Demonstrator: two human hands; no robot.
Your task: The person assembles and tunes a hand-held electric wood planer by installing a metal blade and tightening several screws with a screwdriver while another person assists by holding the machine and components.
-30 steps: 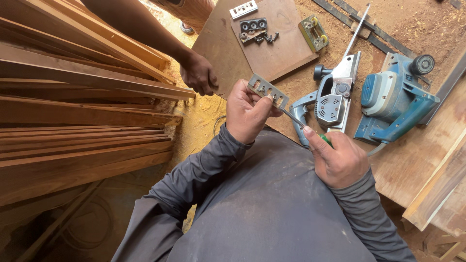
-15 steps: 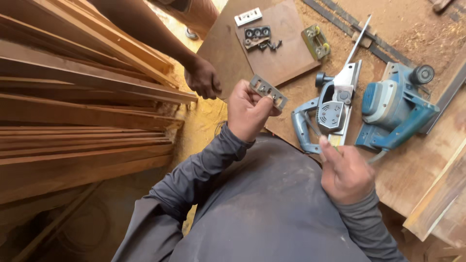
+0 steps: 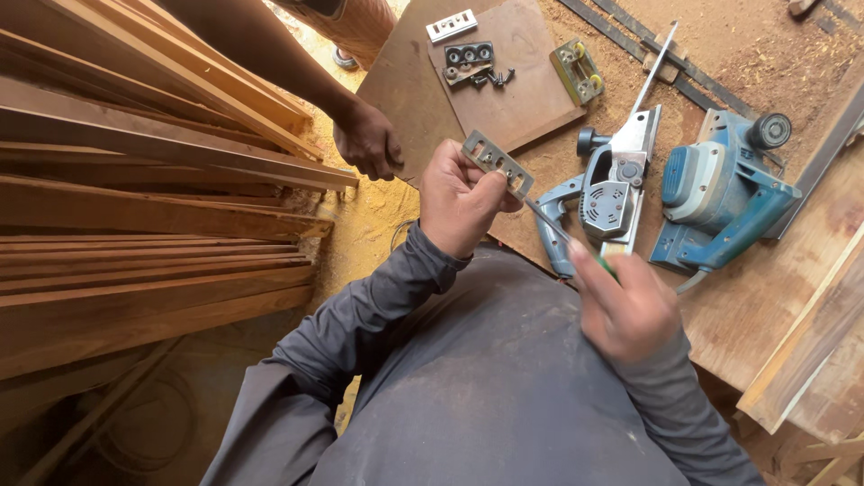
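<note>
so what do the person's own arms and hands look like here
Both arms are covered by long dark grey sleeves of a soft, creased fabric, dusted with pale sawdust, reaching to the wrists. The left hand and right hand are bare: no gloves, and no rings or watch visible. The right hand is somewhat blurred.

Metal blade plate [image 3: 496, 163] pinched in left hand [image 3: 459, 200]; screwdriver [image 3: 558, 229] in right hand [image 3: 625, 306], tip at plate; electric planers [image 3: 720, 193] beyond right fingers; timber stack [image 3: 153, 189] left.

Grey metal blade plate [image 3: 493, 163]; green-handled screwdriver [image 3: 576, 243]; blue-and-silver electric planers [image 3: 720, 193]; dark grey sleeves [image 3: 378, 306]; reddish-brown planks [image 3: 135, 207]; tan sawdust [image 3: 369, 225] at 11 o'clock.
</note>
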